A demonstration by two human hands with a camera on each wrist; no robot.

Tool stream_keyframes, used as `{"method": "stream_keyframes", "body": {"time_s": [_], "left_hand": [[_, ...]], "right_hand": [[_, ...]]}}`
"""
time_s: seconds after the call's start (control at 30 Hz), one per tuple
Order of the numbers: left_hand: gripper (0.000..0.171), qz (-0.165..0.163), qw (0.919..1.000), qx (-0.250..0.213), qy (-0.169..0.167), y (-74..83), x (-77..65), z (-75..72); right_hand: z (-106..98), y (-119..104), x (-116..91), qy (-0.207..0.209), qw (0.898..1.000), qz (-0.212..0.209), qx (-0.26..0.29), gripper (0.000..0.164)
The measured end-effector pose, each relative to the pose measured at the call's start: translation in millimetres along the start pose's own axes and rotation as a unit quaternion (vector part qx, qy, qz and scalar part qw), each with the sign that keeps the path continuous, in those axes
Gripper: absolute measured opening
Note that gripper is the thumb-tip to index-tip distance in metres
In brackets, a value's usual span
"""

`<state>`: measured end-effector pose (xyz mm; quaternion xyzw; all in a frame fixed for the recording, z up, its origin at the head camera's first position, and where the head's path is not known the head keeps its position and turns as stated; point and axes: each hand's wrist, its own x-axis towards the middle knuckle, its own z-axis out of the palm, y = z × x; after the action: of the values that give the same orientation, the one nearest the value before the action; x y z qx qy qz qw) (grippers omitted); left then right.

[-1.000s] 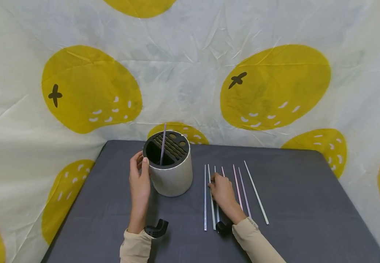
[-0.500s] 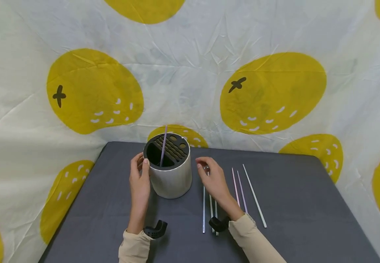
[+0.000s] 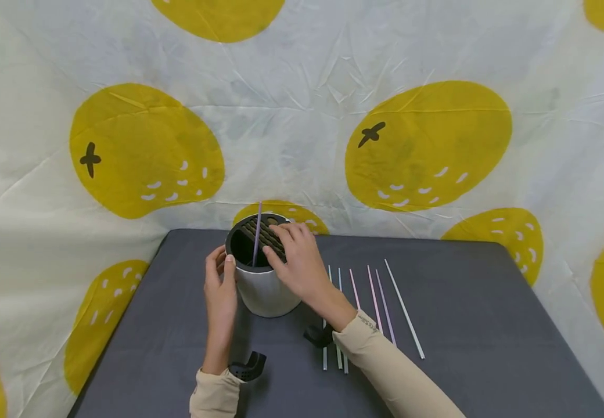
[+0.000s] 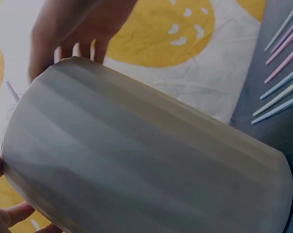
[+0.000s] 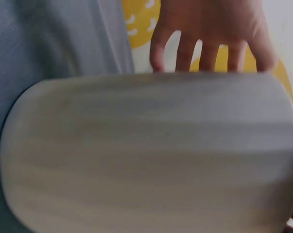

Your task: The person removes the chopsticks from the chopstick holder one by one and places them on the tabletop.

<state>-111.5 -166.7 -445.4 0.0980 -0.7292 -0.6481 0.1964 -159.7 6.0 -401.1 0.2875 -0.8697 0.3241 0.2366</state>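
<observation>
A white cylindrical pen holder (image 3: pixel 268 293) with a black slotted insert (image 3: pixel 265 232) stands upright on the table. One purple stick (image 3: pixel 257 232) leans in its large compartment. My left hand (image 3: pixel 221 287) holds the holder's left side, thumb by the near rim and fingers round behind; the right wrist view shows these fingers against the wall. Over the right rim lies my right hand (image 3: pixel 302 264), thumb and fingers apart across the insert, with no stick visible in it. What its fingertips touch is partly hidden. Several thin pastel sticks (image 3: pixel 405 310) lie to the right.
The dark grey tablecloth (image 3: pixel 490 325) reaches back to a white backdrop (image 3: pixel 302 157) printed with yellow fruit. Black wrist devices (image 3: pixel 248 366) sit on both arms. The right forearm (image 3: pixel 380 360) crosses over part of the row of sticks.
My right hand has left the row of sticks and moved left and up onto the holder's top. The sticks still lie in their row. The left hand stays on the holder.
</observation>
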Motion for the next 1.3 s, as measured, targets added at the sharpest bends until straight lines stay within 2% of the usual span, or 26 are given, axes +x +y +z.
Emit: {"method": "stream_keyframes", "body": {"time_s": [0.13,0.37,0.47,0.57,0.63,0.7,0.73,0.8,0.9,0.97,1.0,1.07,1.13,1.23,1.3], "left_hand": [[0.051,0.003,1.0000,0.002,-0.003,-1.0,0.7,1.9],[0.052,0.001,1.0000,0.009,-0.003,-5.4,0.0,3.0],[0.051,-0.003,1.0000,0.009,-0.001,-6.6,-1.9,2.7],[0.050,-0.003,1.0000,0.008,0.001,-5.7,-2.1,2.0],[0.050,-0.002,1.0000,0.006,0.003,-3.8,-1.2,1.2],[0.050,-0.004,1.0000,0.004,0.006,-1.9,-0.1,0.4],[0.050,-0.005,1.0000,0.003,0.006,-0.8,0.2,0.1],[0.049,-0.009,0.9999,0.003,0.005,0.4,0.9,-0.7],[0.050,-0.013,0.9999,0.006,0.000,1.0,1.4,-1.4],[0.050,-0.015,0.9999,0.007,-0.003,1.0,1.8,-1.6],[0.050,-0.014,0.9999,0.008,-0.004,1.2,1.8,-1.5],[0.050,-0.016,0.9998,0.007,-0.005,1.1,1.6,-1.3],[0.050,-0.015,0.9999,0.006,-0.002,0.9,1.8,-0.8],[0.050,-0.012,0.9999,0.003,0.001,0.0,3.6,0.0],[0.050,-0.008,1.0000,0.002,0.003,-0.8,5.0,0.7]], "right_hand": [[4.7,-9.7,10.8,-0.035,0.999,0.009,-0.020,0.039],[9.0,-19.8,15.2,-0.031,0.998,0.056,-0.011,0.016],[6.6,-23.0,13.7,-0.030,0.996,0.083,0.030,0.014],[-0.2,-24.1,12.6,0.001,0.988,0.103,0.113,0.013],[-8.1,-23.5,12.4,0.040,0.974,0.111,0.191,0.014],[-17.0,-21.2,12.2,0.090,0.954,0.112,0.262,0.014],[-21.5,-19.1,12.2,0.117,0.941,0.111,0.297,0.014],[-32.8,-15.6,12.0,0.170,0.909,0.108,0.366,0.015],[-49.8,-6.4,10.3,0.245,0.864,0.098,0.429,0.016],[-61.9,1.0,8.8,0.281,0.839,0.094,0.456,0.017],[-67.6,5.4,7.4,0.295,0.832,0.096,0.460,0.017],[-77.9,15.0,3.9,0.312,0.822,0.102,0.465,0.019],[-85.3,26.2,-1.4,0.315,0.823,0.118,0.457,0.022],[-88.7,44.8,-11.9,0.306,0.833,0.162,0.432,0.025],[-86.4,57.5,-22.7,0.288,0.847,0.200,0.400,0.027]]}}
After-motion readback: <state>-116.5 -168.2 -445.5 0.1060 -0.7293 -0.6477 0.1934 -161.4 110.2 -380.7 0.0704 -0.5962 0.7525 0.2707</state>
